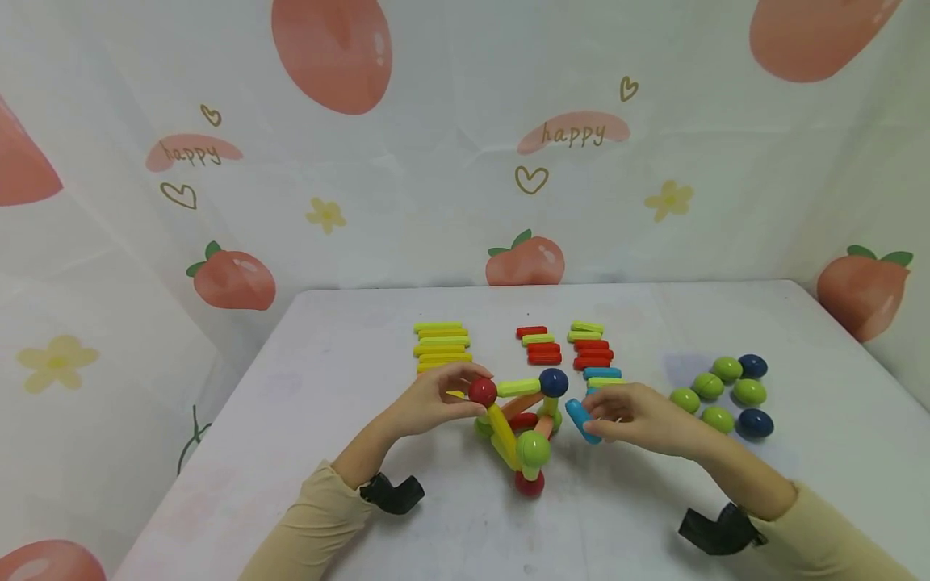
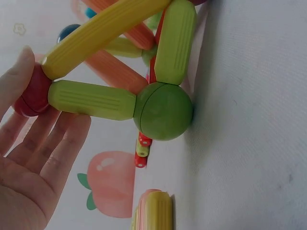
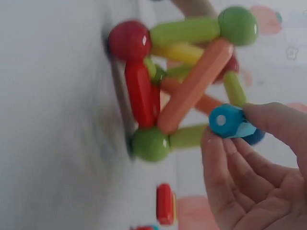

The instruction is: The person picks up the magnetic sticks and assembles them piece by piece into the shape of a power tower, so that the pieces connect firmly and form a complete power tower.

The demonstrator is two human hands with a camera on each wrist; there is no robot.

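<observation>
A framework of coloured rods and balls stands on the table between both hands. My left hand pinches the red ball at its upper left corner between thumb and fingers. From that ball a light green rod runs to a dark blue ball. A green ball sits at the near upper corner, an orange rod slanting up to it in the right wrist view. My right hand pinches a short blue rod, held apart from the framework; its round end faces the right wrist camera.
Yellow and light green rods lie in a column behind the left hand. Shorter red, green and blue rods lie in columns farther right. Several green and dark blue balls rest at the right. A printed cloth hangs behind the table.
</observation>
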